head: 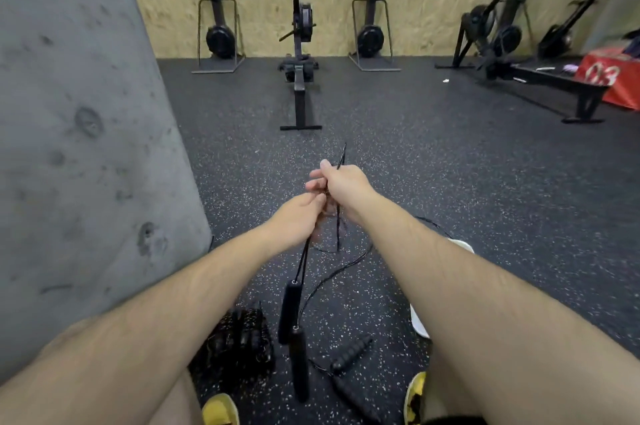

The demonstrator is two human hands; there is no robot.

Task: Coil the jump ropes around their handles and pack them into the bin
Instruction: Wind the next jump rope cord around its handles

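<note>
Head view: right hand [341,187] fist-clamped on the thin black cord of a jump rope [341,156], thumb up, a short doubled end of cord sticking out above the fist. Left hand [298,216] just beside and below it, touching it, fingers curled round the same cord. Two black handles [289,310] hang from the left hand on two cord strands, one lower than the other, over the floor [450,164]. More slack cord [332,275] curves below the hands. Second rope on the floor near the feet, ribbed handle [351,353]. Dark mesh-like bin [239,341] left of the hanging handles, blurred, contents unclear. White object [419,320] partly behind the right forearm. Yellow shoes [221,409] at the bottom edge. Grey concrete pillar [86,112] on the left. Rowing machine [299,43] ahead by the plywood wall, red box [613,78] marked 03 far right.
</note>
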